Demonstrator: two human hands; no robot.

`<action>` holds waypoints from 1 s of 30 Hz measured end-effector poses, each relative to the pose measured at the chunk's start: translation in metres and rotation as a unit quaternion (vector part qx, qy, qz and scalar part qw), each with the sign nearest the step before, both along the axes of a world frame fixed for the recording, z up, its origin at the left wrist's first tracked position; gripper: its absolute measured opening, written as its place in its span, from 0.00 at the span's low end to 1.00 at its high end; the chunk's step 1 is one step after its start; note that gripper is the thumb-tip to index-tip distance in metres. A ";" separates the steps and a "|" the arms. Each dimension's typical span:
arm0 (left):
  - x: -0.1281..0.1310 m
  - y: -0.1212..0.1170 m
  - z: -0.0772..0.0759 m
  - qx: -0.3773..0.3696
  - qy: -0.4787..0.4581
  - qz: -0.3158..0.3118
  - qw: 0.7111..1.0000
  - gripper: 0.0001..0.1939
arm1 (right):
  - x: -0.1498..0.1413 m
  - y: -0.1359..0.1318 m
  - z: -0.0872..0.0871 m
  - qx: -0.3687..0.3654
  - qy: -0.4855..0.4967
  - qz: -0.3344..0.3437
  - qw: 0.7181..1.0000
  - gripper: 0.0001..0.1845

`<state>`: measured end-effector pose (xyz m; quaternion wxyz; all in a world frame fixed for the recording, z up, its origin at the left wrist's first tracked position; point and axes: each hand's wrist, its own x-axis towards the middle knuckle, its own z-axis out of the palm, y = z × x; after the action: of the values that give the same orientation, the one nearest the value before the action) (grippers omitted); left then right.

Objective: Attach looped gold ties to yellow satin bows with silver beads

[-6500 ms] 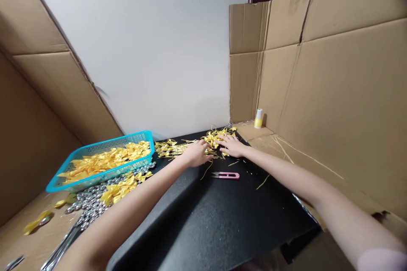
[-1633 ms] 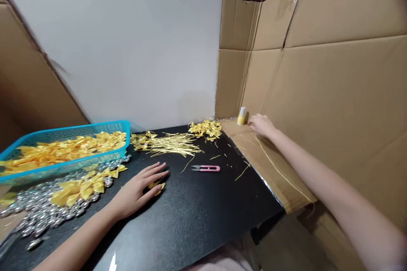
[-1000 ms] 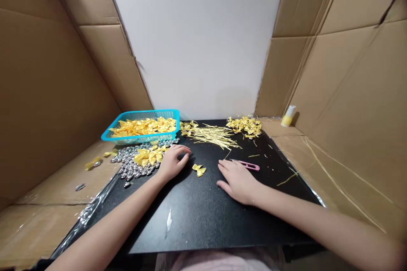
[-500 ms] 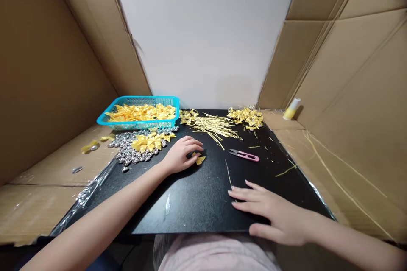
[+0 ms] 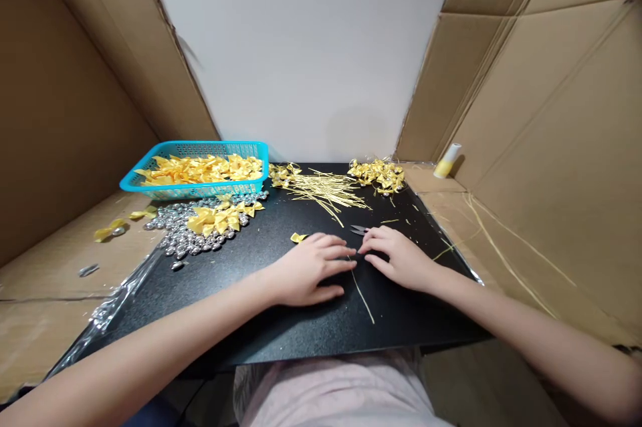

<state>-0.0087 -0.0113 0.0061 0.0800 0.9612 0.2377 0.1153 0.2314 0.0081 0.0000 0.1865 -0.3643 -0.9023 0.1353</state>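
Observation:
My left hand (image 5: 315,270) lies low over the black tabletop with its fingers stretched out. Its fingertips are at the upper end of a thin yellow cord (image 5: 362,297); whether they press on it I cannot tell. Just beyond this hand a yellow ribbon bow (image 5: 297,238) shows partly. My right hand (image 5: 401,258) is close by, thumb and fingers apart, with nothing visible between them. It covers the pink handle of the thread snips, whose blades (image 5: 358,230) poke out past the fingers.
A blue basket (image 5: 195,190) of yellow bows stands back left, behind silver beads (image 5: 180,240) with more bows (image 5: 221,218) on them. Cut yellow cords (image 5: 326,190) and finished bow pieces (image 5: 378,174) lie at the back. A thread spool (image 5: 447,161) stands right. Cardboard walls flank the table.
My left hand has left the bow and moved right and nearer. My right hand has moved away from the table's front edge, over the snips. The view has shifted slightly.

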 end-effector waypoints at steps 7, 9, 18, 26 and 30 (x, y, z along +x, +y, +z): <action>0.007 -0.062 -0.014 -0.157 -0.011 -0.082 0.984 0.39 | 0.004 0.017 -0.007 0.066 -0.091 0.142 0.983 0.17; 0.002 -0.066 -0.013 -0.171 0.000 -0.083 0.982 0.40 | 0.008 0.014 -0.010 0.065 -0.106 0.138 0.983 0.18; -0.038 -0.082 -0.010 -0.114 0.016 -0.020 0.993 0.38 | 0.022 -0.030 -0.018 0.109 -0.092 0.055 0.988 0.18; -0.019 -0.075 -0.015 -0.037 -0.078 0.202 0.976 0.08 | -0.015 -0.059 -0.007 0.065 -0.003 0.070 0.995 0.13; -0.019 -0.085 -0.015 -0.056 -0.075 0.202 0.975 0.17 | -0.029 -0.075 -0.015 0.004 -0.016 0.096 0.995 0.23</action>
<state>-0.0280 -0.0965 -0.0093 0.1268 0.8758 0.4263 0.1876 0.2024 -0.0673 -0.0154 0.1598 -0.2773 -0.9365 0.1434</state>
